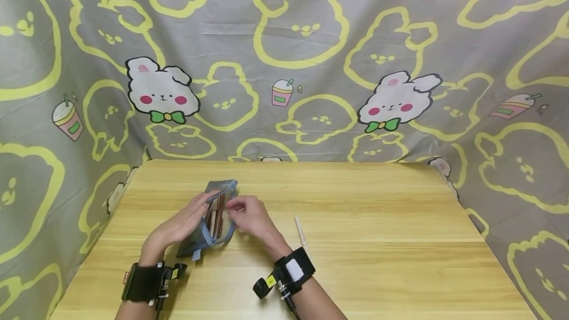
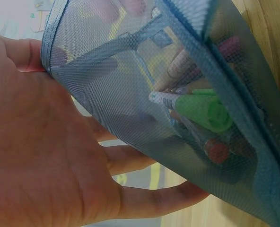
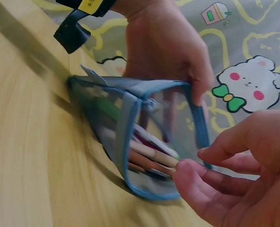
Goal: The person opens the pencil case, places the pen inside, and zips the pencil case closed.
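A blue-grey mesh pencil case [image 1: 206, 235] stands with its zipped mouth spread apart. Pens and markers lie inside it, a green marker [image 2: 204, 111] among them. My left hand [image 1: 184, 221] holds the case by its side; in the left wrist view its thumb is at one edge and its fingers pass behind the mesh. My right hand [image 1: 253, 216] is at the mouth, its fingertips by the blue rim [image 3: 200, 125] and the pen ends [image 3: 161, 160]. No pen shows between those fingertips; whether they pinch the rim is unclear.
A slim white pen [image 1: 301, 231] lies on the wooden table [image 1: 378, 211], just beyond my right wrist. A grey cartoon-print cloth [image 1: 240, 38] hangs behind the table and along both sides. Each wrist wears a black strap with a camera.
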`<state>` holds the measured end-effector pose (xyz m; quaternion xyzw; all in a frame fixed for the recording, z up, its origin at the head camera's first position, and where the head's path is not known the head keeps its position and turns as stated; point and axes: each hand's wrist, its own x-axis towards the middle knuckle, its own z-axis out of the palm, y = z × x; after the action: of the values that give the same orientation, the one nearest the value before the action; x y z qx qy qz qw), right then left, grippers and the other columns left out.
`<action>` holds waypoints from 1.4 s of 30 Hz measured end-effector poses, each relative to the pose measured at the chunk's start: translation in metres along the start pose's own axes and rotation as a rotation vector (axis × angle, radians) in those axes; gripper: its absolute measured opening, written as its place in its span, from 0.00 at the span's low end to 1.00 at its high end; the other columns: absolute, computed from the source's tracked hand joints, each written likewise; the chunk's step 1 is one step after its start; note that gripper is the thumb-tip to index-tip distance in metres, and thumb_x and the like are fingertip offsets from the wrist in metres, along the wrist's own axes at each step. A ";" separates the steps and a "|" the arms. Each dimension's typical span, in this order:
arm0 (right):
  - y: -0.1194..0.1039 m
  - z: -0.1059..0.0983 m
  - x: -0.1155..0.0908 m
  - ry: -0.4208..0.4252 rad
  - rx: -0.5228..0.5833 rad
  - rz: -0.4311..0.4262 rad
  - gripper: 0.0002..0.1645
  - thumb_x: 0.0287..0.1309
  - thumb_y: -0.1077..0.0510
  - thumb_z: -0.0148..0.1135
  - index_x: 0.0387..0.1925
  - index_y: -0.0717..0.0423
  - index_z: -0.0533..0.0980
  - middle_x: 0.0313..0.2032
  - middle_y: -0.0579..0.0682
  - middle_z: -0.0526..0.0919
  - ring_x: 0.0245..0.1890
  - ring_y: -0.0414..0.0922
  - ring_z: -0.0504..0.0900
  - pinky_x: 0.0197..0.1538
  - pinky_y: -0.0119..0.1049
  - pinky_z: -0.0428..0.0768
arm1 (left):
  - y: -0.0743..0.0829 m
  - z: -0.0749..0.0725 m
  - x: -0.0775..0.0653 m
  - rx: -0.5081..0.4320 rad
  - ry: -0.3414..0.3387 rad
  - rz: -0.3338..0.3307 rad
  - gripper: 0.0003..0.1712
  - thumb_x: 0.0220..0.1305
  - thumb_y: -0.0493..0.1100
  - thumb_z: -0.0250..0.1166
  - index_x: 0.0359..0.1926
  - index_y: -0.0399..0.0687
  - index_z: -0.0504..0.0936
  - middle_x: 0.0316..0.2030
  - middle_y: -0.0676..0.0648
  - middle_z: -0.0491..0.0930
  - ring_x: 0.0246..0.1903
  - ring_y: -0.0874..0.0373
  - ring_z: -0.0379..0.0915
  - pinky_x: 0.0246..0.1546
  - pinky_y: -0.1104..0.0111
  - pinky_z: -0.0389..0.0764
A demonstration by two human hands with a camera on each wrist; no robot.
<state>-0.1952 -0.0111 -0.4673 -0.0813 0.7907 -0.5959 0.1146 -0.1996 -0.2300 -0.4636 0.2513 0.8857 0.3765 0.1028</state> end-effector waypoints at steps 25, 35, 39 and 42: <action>-0.009 -0.075 -0.057 0.059 -0.438 -0.217 0.17 0.65 0.71 0.56 0.50 0.56 0.84 0.38 0.47 0.86 0.40 0.47 0.84 0.39 0.34 0.80 | -0.003 0.001 0.002 -0.014 -0.014 0.024 0.29 0.84 0.42 0.32 0.78 0.33 0.55 0.75 0.23 0.49 0.74 0.23 0.38 0.67 0.27 0.46; -0.007 -0.104 -0.071 0.135 -0.473 -0.139 0.16 0.66 0.69 0.57 0.51 0.56 0.83 0.38 0.48 0.85 0.38 0.45 0.83 0.30 0.33 0.76 | -0.003 0.000 -0.001 -0.030 -0.021 -0.014 0.30 0.85 0.45 0.31 0.79 0.35 0.53 0.76 0.23 0.46 0.75 0.23 0.36 0.66 0.26 0.44; -0.003 -0.115 -0.076 0.146 -0.511 -0.060 0.17 0.67 0.67 0.58 0.54 0.55 0.82 0.38 0.48 0.85 0.38 0.43 0.83 0.37 0.37 0.81 | -0.003 0.001 0.000 -0.029 -0.025 -0.020 0.30 0.85 0.44 0.31 0.79 0.35 0.53 0.76 0.23 0.45 0.75 0.24 0.35 0.67 0.27 0.44; 0.001 -0.123 -0.079 0.141 -0.524 -0.007 0.17 0.66 0.66 0.60 0.55 0.55 0.81 0.37 0.48 0.85 0.37 0.42 0.82 0.37 0.38 0.80 | -0.002 0.001 0.001 -0.022 -0.027 -0.019 0.30 0.85 0.44 0.32 0.79 0.35 0.53 0.76 0.23 0.45 0.75 0.24 0.36 0.67 0.27 0.44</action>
<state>-0.1538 0.1236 -0.4295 -0.0691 0.9237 -0.3755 0.0325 -0.2007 -0.2307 -0.4656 0.2468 0.8824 0.3820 0.1210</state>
